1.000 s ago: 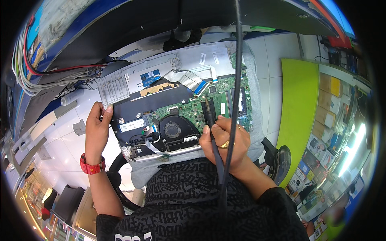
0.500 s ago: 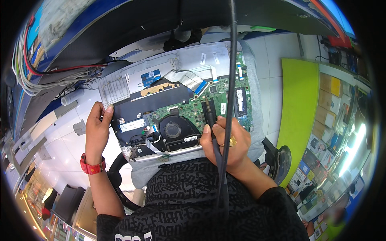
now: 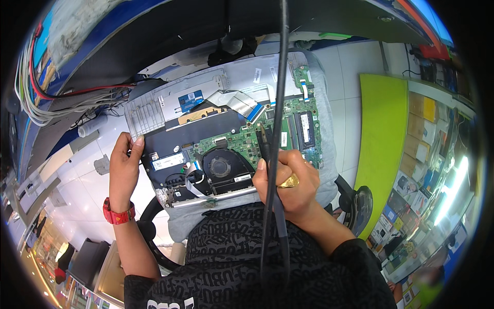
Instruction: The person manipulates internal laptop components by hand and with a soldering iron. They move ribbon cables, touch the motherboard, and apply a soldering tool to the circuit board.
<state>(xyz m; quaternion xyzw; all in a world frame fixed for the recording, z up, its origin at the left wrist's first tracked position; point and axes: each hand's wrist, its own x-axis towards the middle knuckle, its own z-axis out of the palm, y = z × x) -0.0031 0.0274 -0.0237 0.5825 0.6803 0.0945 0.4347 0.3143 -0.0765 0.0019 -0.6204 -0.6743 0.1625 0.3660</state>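
Observation:
An opened laptop (image 3: 144,116) lies on a grey cloth (image 3: 180,221), showing a green circuit board (image 3: 252,136), a black fan (image 3: 221,167) and ribbon cables (image 3: 234,100). My left hand (image 3: 126,165), a red watch on its wrist, is closed on the laptop's left edge, thumb on top. My right hand (image 3: 290,183), wearing a gold ring, grips a black pen-like tool (image 3: 265,149) whose tip is at the board, right of the fan. A long black cord (image 3: 283,77) hangs across the board and right hand, partly hiding both.
Overhead is a dark bench edge (image 3: 180,31), with bundled wires (image 3: 56,98) at left. A bright green panel (image 3: 381,118) and a lit display case (image 3: 422,170) stand at right. A black chair (image 3: 87,260) is at lower left, above a tiled floor (image 3: 72,190).
The hanging cord has swung steadily leftward. My right hand and the tool have shifted only slightly on the board; my left hand stays on the laptop's edge.

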